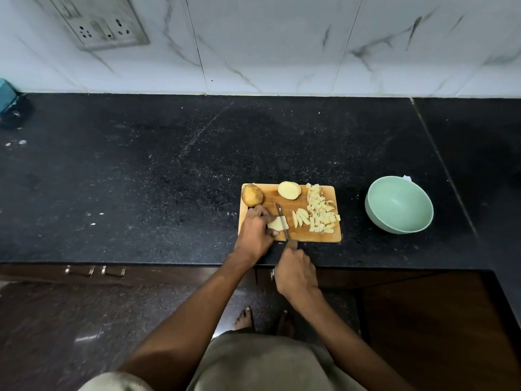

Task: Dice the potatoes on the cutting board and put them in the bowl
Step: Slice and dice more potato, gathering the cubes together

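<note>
A wooden cutting board (298, 203) lies on the black counter. My left hand (255, 230) holds a pale potato piece (277, 223) down at the board's near left. My right hand (296, 272) grips a knife (282, 221) by its handle, the blade standing against the right side of that piece. A whole unpeeled potato (252, 195) sits at the board's far left corner, and a cut potato half (289, 190) lies behind the middle. Potato strips (300, 217) and a heap of diced potato (322, 211) cover the right side. The pale green bowl (399, 204) to the right holds nothing.
The counter's front edge (141, 262) runs just below the board. A teal object (8, 103) stands at the far left by the marble wall. A counter seam (442, 165) runs diagonally beyond the bowl. Cabinet handles (94, 270) show under the counter.
</note>
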